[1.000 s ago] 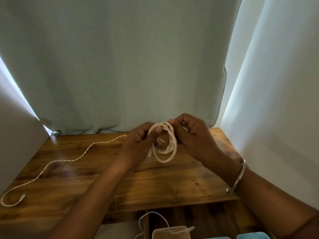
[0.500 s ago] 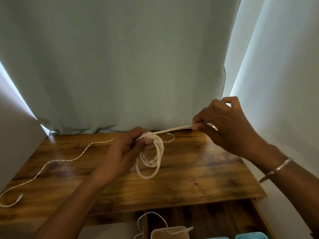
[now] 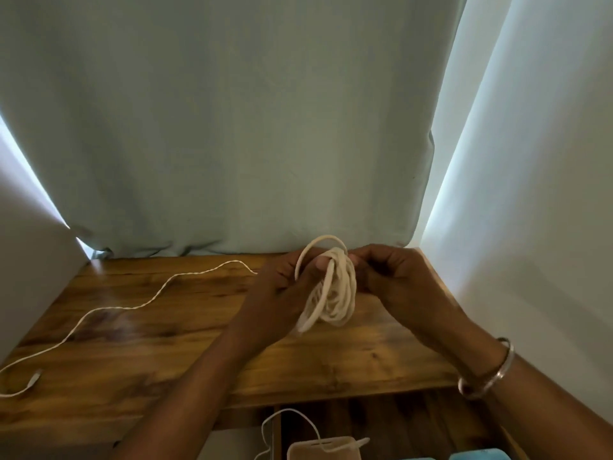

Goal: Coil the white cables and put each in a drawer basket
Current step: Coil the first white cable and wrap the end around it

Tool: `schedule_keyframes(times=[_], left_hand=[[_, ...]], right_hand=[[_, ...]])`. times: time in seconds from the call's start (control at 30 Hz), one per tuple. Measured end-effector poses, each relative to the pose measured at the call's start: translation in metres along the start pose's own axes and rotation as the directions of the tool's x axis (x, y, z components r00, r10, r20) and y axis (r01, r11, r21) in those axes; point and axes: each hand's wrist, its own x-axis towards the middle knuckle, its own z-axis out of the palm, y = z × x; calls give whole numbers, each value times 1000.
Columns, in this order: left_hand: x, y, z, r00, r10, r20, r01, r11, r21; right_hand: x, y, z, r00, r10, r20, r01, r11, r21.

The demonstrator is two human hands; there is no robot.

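My left hand (image 3: 282, 287) grips a hanging coil of white cable (image 3: 335, 293) above the back of the wooden table (image 3: 132, 360), thumb pressed through the loops. My right hand (image 3: 391, 277) pinches the coil's top right side, where one loose loop arcs above the bundle. A second white cable (image 3: 132, 307) lies uncoiled across the table's left half, its plug end (image 3: 33, 381) near the left front edge. A beige basket (image 3: 323, 449) sits in the drawer below the table front, with a third white cable (image 3: 292, 423) looping over its rim.
A pale green curtain (image 3: 232, 127) hangs right behind the table. White walls (image 3: 530, 194) close in on both sides. Two blue baskets (image 3: 477, 455) peek in at the bottom right. A metal bangle (image 3: 491, 373) is on my right wrist.
My right hand, which had pulled a strand out to the right half a second ago, has come back to the coil, laying another loop over it. The left hand shifted slightly right with the coil.
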Motion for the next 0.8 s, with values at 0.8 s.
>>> schedule_keyframes(times=[0.8], left_hand=[[-7, -17, 9, 992, 69, 107, -112, 871, 478]], right_hand=[[-19, -5, 24, 837, 517, 177, -525, 671, 524]])
